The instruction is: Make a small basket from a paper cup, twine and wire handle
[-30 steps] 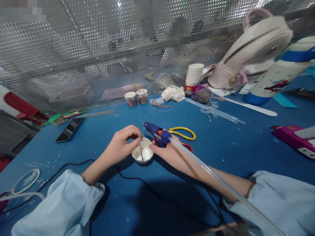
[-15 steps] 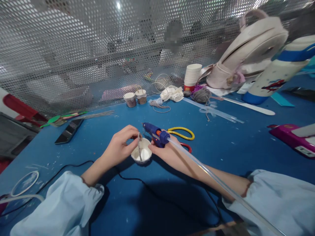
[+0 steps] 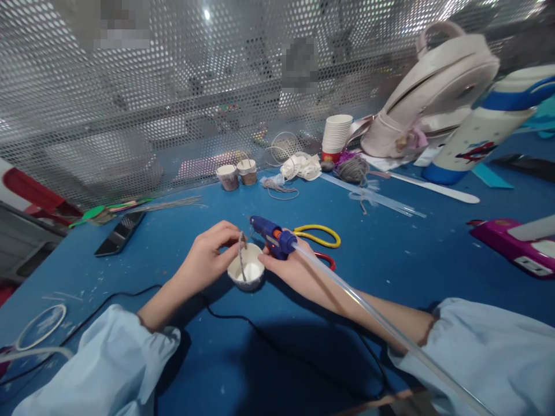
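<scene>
A small white cup (image 3: 252, 270) with a grey yarn-like outside sits on the blue table between my hands. A thin grey yarn-wrapped strip (image 3: 241, 260) rises from its near rim like a handle. My left hand (image 3: 214, 249) pinches the upper part of that strip beside the cup. My right hand (image 3: 288, 263) grips a blue glue gun (image 3: 271, 234), its nozzle pointing left beyond the cup. The right thumb touches or nearly touches the cup's rim. A long clear glue stick (image 3: 347, 289) runs back from the gun over my right forearm.
Scissors (image 3: 318, 234) with yellow and red handles lie behind my right hand. Two small cups (image 3: 228, 178), a yarn ball (image 3: 353, 169), stacked paper cups (image 3: 337, 136), a backpack and a bottle (image 3: 470, 138) stand farther back. A phone (image 3: 120, 234) lies left; a black cord (image 3: 236, 315) crosses in front.
The view has shifted slightly. My hands keep nearly the same pose, with the strip, cup and glue gun in almost the same places.
</scene>
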### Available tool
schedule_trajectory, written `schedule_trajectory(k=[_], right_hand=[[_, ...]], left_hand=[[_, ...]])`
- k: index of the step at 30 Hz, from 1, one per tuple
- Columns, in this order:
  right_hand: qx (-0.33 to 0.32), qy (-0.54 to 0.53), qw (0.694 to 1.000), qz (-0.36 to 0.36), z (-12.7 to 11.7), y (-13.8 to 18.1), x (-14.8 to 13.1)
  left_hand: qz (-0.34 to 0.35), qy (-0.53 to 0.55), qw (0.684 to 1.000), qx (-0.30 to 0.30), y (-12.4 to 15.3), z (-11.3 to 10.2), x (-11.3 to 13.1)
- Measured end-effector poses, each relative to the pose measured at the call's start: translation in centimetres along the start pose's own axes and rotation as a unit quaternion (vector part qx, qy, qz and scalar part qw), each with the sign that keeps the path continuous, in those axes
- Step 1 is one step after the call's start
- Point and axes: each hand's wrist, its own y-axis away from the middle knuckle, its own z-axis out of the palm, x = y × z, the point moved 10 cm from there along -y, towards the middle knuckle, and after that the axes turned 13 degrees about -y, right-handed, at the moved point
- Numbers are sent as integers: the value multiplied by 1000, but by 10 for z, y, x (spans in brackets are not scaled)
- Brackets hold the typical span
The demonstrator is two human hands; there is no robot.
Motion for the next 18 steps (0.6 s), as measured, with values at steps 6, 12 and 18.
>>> schedule_trajectory(k=[6,12,18], right_hand=[[8,6,1000,0,-1,1,-1],[5,3,1000,-2,0,0,0],[1,8,1000,7,0,0,-1]], left_hand=[[-66,60,995,-35,1,7,-13],[-108,103,986,-74,1,11,-16],[-195,129,962,-142,8,22,-29]])
